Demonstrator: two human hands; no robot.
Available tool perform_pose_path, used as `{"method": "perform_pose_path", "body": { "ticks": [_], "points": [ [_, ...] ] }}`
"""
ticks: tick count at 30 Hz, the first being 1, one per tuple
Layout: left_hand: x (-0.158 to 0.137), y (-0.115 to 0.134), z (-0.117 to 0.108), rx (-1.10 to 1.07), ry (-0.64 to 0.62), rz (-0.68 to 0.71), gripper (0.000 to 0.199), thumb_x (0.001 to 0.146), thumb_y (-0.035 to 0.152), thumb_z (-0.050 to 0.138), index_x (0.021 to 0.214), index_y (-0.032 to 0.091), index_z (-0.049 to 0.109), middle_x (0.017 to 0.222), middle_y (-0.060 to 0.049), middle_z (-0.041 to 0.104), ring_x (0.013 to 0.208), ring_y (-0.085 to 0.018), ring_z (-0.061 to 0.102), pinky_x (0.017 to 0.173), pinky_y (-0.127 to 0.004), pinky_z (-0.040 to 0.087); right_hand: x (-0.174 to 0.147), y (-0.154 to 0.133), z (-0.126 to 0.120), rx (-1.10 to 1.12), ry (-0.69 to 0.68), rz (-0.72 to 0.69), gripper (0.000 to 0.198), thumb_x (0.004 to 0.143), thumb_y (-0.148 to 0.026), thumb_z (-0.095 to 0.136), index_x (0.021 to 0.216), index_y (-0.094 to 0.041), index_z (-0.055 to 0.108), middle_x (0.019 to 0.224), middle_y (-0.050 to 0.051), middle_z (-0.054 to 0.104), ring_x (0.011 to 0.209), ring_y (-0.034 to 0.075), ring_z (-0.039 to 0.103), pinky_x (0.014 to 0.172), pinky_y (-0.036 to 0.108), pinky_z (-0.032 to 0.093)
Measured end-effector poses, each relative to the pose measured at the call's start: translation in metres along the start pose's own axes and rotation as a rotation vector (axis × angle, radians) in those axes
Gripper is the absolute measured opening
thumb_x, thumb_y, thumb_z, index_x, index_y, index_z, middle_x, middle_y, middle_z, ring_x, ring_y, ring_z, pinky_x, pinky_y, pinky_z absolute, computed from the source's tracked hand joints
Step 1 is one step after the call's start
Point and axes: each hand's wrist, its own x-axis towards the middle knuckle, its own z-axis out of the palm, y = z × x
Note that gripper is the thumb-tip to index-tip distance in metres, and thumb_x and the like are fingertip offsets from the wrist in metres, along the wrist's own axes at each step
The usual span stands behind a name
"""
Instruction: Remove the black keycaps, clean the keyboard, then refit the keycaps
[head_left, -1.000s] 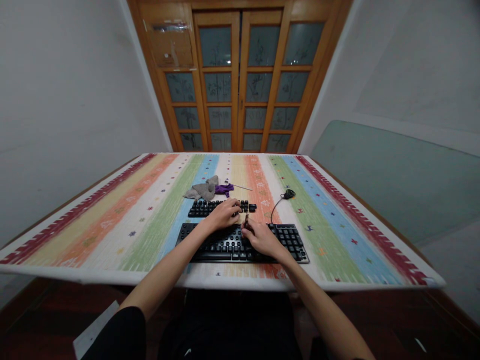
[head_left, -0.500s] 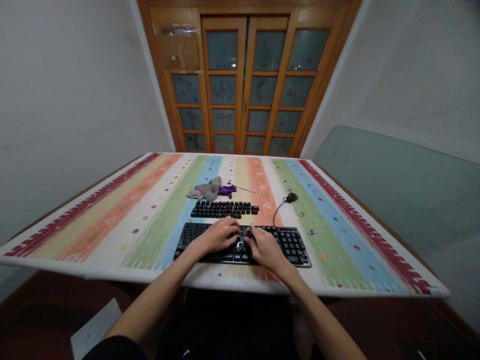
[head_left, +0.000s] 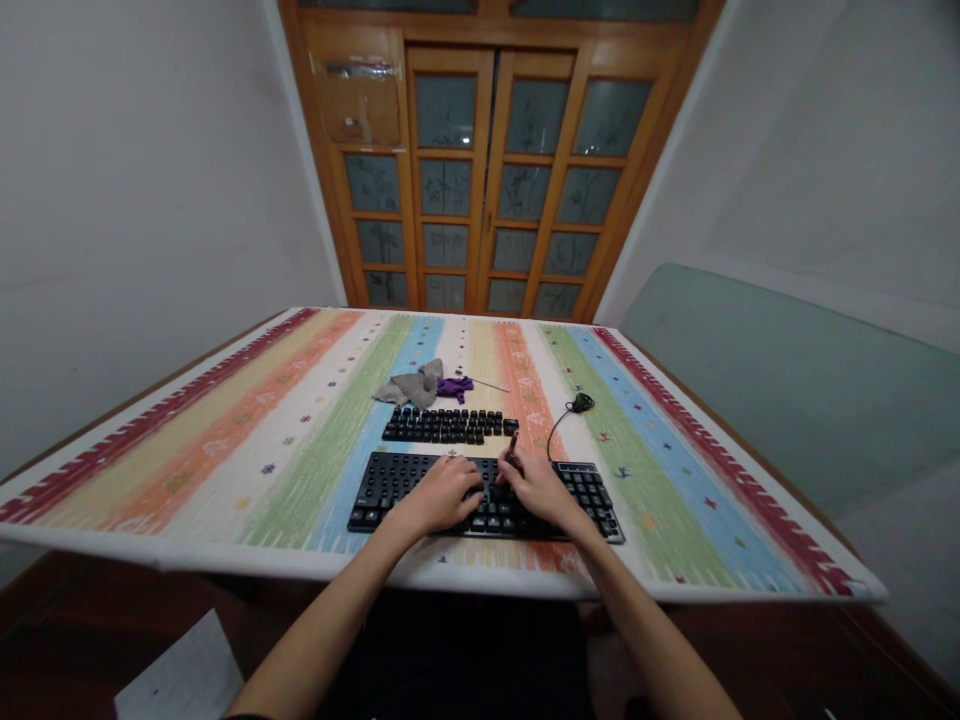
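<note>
A black keyboard (head_left: 405, 470) lies flat near the table's front edge. Its left and upper part shows bare key stems without caps, while caps sit on the number pad and bottom row. My left hand (head_left: 450, 490) rests on the middle of the keyboard, palm down, fingers slightly bent and apart, fingertips on the keys. Just right of it, my right hand (head_left: 534, 486) is closed around a slim dark-brown tool (head_left: 513, 444) that points up; its lower end is hidden by the fingers. Behind the keyboard, loose black keycaps (head_left: 442, 426) stand in rows.
A grey cloth (head_left: 412, 386) and a purple cloth (head_left: 454, 386) lie beyond the keycaps, with a thin rod (head_left: 491, 385) beside them. The bundled keyboard cable (head_left: 580, 403) is at the right. A striped tablecloth (head_left: 300, 450) covers the table.
The tool in my right hand now stands more upright and sticks up above the fingers. Both hands have moved only slightly, and the view has tilted a little.
</note>
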Motion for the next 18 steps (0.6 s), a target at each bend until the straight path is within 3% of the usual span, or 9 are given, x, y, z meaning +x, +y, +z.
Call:
{"method": "perform_pose_path", "body": {
  "ticks": [6, 12, 18],
  "points": [
    [0.004, -0.002, 0.002, -0.14, 0.088, 0.034, 0.021, 0.089, 0.028, 0.063, 0.107, 0.018, 0.065, 0.108, -0.008, 0.067, 0.102, -0.024, 0.059, 0.092, -0.037, 0.045, -0.005, -0.011, -0.016, -0.035, -0.014, -0.143, 0.01, 0.094, -0.019, 0.046, 0.089, -0.02, 0.054, 0.081, 0.003, 0.066, 0.075, 0.019, 0.062, 0.072, 0.031, 0.046],
    [0.013, -0.003, 0.002, -0.235, 0.125, 0.094, 0.017, 0.089, 0.029, 0.064, 0.103, 0.018, 0.066, 0.102, -0.007, 0.067, 0.098, -0.023, 0.06, 0.09, -0.035, 0.046, -0.008, -0.019, -0.025, 0.013, 0.002, -0.17, 0.008, 0.094, -0.017, 0.046, 0.094, -0.019, 0.054, 0.084, 0.004, 0.066, 0.078, 0.019, 0.062, 0.074, 0.03, 0.047],
    [0.021, -0.002, -0.005, -0.377, 0.138, 0.059, 0.019, 0.085, 0.029, 0.071, 0.098, 0.018, 0.064, 0.099, -0.006, 0.069, 0.094, -0.021, 0.063, 0.087, -0.034, 0.047, -0.009, -0.02, -0.031, -0.016, 0.043, -0.182, 0.008, 0.093, -0.02, 0.05, 0.092, -0.019, 0.057, 0.081, 0.004, 0.065, 0.076, 0.019, 0.062, 0.072, 0.03, 0.047]
  ]
}}
